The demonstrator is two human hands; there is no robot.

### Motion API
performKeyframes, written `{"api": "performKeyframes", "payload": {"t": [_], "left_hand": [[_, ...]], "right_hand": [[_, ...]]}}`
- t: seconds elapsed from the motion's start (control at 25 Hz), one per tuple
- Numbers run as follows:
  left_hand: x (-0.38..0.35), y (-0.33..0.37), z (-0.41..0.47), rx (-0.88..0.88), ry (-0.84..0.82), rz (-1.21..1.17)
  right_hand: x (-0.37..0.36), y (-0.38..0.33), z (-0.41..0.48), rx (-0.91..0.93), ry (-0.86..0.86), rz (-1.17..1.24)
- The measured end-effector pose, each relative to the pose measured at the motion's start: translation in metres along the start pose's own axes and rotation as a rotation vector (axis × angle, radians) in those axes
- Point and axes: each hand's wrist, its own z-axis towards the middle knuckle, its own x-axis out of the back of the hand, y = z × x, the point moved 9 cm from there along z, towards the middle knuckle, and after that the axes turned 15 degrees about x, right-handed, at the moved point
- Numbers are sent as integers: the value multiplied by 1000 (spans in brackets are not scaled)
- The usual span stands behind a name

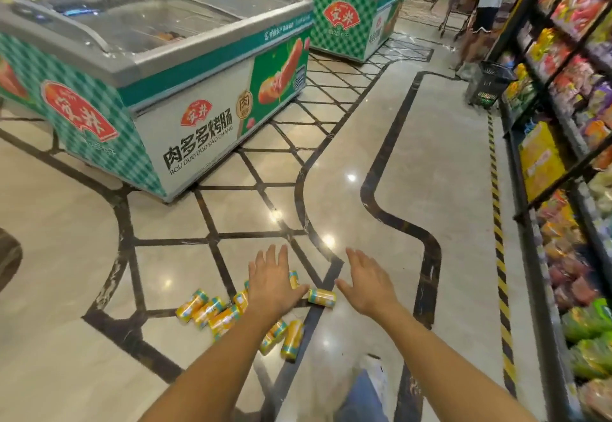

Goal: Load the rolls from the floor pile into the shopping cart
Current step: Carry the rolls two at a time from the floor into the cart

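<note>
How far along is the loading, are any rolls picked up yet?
Done: nothing I can confirm. The cart is not clearly in view, so its load cannot be told. In hand: nothing. The left hand and right hand are both open above the rolls, the right one near a separate roll. Left: at least eight yellow rolls lie on the floor.

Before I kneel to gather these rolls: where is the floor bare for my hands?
Bare floor lies between the rolls and the freezer, and right of the lone roll toward the shelves. Crowded under the left hand.
</note>
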Motion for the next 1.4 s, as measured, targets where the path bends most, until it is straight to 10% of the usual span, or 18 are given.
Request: {"api": "performKeyframes", "payload": {"t": [0.56,1.4], "left_hand": [[-194,-3,127,769,-121,-147],[-747,-121,151,1094,-263,-249]], "right_hand": [[-134,115,270,530,-461,-35],[-653,298,397,385,-583,-115]]}}
